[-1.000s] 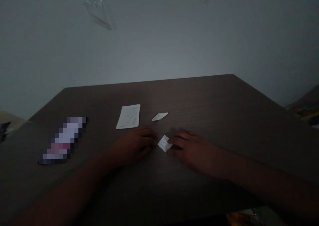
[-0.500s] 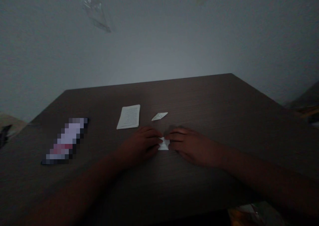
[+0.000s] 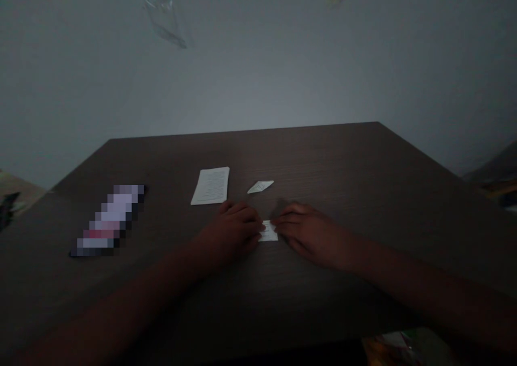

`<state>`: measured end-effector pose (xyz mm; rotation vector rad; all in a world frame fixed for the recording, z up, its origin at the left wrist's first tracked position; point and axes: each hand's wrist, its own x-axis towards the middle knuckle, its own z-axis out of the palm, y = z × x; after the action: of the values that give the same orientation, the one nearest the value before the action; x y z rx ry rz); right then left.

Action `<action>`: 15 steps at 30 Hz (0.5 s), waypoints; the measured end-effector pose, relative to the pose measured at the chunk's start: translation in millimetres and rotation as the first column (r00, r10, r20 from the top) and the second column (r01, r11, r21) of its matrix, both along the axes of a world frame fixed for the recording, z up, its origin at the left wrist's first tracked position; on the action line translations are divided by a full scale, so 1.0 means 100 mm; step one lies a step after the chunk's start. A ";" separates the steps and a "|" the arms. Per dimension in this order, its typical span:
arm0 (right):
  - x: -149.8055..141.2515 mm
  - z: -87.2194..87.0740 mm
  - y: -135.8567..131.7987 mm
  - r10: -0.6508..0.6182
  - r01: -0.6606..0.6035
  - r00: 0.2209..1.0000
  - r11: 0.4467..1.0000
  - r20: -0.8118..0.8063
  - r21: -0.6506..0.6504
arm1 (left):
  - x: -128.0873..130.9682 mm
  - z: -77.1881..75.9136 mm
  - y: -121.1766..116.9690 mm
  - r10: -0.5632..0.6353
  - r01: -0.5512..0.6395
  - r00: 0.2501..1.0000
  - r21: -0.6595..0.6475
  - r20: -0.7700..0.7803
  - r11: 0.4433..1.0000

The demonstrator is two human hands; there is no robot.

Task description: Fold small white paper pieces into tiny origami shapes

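Observation:
A small piece of white paper (image 3: 269,233), folded and faintly printed, lies flat on the dark wooden table (image 3: 323,161) between my hands. My left hand (image 3: 234,229) has its fingers together, with the tips pressed on the paper's left edge. On the other side, the bunched fingertips of my right hand (image 3: 309,234) hold its upper right edge. My fingers cover part of the paper, so its full outline is hidden. Just beyond my hands rests a folded, diamond-shaped paper piece (image 3: 260,187).
A stack of printed paper sheets (image 3: 210,186) sits beyond my left hand. Farther left lies a phone-like slab (image 3: 109,218), its face blurred out. A pale wall (image 3: 258,59) rises behind the table, with a clear plastic bag (image 3: 163,13) hanging on it.
My right fingertips have shifted slightly at the paper's upper right edge, and a bit more of its right side shows. The view has tilted a little; the other things lie still.

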<state>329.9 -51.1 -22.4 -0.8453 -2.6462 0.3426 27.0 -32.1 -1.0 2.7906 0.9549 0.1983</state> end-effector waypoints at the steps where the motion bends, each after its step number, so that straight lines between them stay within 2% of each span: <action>1: 0.00 0.01 0.00 -0.010 0.010 1.000 1.000 -0.011 -0.024 | 0.01 0.01 0.00 0.013 -0.013 1.000 -0.006 -0.004 1.000; 8: 0.02 0.09 0.03 -0.054 0.044 0.997 0.986 -0.063 -0.159 | 0.01 -0.01 -0.03 0.040 -0.040 0.999 0.016 -0.009 0.999; 11: 0.03 0.11 0.05 -0.044 0.033 0.997 0.986 -0.064 -0.161 | -0.01 -0.05 -0.05 0.049 -0.049 0.999 0.033 -0.007 0.998; 15: 0.02 0.04 0.08 -0.053 0.044 0.995 0.993 -0.080 -0.108 | -0.03 -0.09 -0.06 0.003 -0.004 1.000 0.028 0.016 1.000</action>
<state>332.1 -43.2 -18.3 -0.9067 -2.5447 0.4982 24.2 -37.8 -10.1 2.8091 0.9609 0.2357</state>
